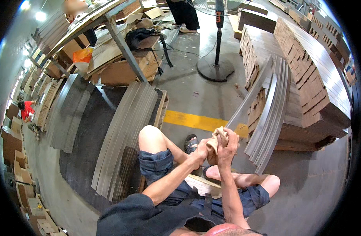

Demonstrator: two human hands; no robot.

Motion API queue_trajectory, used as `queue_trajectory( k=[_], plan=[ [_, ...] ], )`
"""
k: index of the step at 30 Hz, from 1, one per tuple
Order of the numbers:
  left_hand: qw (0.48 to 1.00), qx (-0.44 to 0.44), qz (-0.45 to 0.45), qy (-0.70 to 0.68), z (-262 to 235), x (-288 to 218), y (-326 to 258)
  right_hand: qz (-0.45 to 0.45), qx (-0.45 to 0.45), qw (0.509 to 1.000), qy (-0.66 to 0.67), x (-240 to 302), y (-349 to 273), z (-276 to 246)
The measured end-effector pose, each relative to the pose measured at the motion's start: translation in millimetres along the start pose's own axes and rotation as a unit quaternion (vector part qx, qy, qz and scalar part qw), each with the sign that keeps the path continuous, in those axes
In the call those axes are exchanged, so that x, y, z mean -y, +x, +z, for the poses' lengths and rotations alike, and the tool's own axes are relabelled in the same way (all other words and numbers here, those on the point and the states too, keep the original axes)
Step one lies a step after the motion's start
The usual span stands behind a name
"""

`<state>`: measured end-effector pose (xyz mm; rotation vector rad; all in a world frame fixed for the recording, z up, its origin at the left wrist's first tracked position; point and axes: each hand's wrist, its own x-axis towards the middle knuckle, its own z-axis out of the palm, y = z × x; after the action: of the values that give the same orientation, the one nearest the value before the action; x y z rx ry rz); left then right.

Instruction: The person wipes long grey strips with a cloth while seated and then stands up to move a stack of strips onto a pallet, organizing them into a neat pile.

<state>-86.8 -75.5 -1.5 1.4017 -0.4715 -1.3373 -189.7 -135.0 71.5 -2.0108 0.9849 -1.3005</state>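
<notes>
Between my knees, both hands grip a crumpled tan cloth (214,146). My left hand (202,150) is closed on its left side, and the fingers of my right hand (228,146) wrap round its right side. A long, thin grey metal strip (249,96) slants from the cloth up to the right, toward a bundle of metal profiles. Its near end is hidden by the cloth and my right hand, so I cannot tell how firmly it is held. Close by on the right lies that bundle of long grey metal profiles (272,114), its near end reaching past my right hand.
Stacked long grey panels (125,133) lie on a dark surface to my left. Brown-edged stacks (302,74) rise at the right. Ahead stand a fan base (215,69) with a trailing cable, and a metal-framed table (123,47). Other people are farther off.
</notes>
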Motion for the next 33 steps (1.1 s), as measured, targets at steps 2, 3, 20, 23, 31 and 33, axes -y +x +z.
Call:
queue_trajectory(
  k=[2, 3, 20, 23, 31, 33],
  plan=[
    [0.999, 0.020, -0.031, -0.005, -11, -1, -17, -0.044, -0.007, 0.998, -0.037, -12, 15, 4],
    [0.998, 0.045, -0.042, -0.020, -15, -13, -33, -0.035, -0.024, 0.998, -0.041, -21, 24, 3],
    [0.981, 0.092, 0.012, 0.171, -18, -80, -83, 0.087, -0.078, 0.993, 0.022, -44, 17, 19],
    [0.961, 0.141, 0.057, 0.233, -32, -91, -118, 0.265, -0.134, 0.948, 0.115, -106, 52, 17],
    [0.947, 0.065, -0.059, 0.310, -81, -93, -220, 0.311, -0.083, 0.693, 0.644, -87, 102, -2],
    [0.933, 0.067, -0.051, 0.351, -81, -101, -220, 0.296, -0.034, 0.700, 0.650, -67, 90, 3]
  ],
)
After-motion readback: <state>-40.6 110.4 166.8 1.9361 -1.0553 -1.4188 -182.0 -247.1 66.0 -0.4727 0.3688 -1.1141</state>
